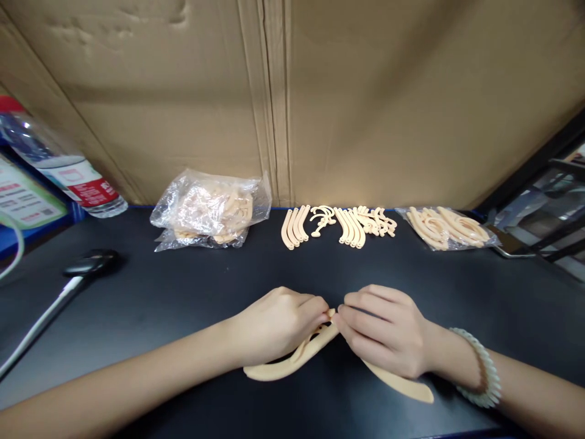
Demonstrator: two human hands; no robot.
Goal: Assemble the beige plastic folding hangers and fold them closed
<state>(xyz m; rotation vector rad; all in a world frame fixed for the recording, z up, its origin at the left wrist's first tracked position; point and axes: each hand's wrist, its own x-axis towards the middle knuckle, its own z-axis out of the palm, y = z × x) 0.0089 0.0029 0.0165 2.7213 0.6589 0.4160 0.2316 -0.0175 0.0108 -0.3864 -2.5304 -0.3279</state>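
Both hands [278, 326] [384, 335] pinch curved plastic pieces [274, 369] together.

Dark matte tabletop [137, 305]; cardboard wall [365, 91] behind; black metal frame [548, 164] at right.

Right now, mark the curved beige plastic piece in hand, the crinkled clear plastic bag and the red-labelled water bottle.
Beige piece [267, 371]: head view, left end.
Plastic bag [208, 210]: head view, middle.
Water bottle [75, 175]: head view, label.
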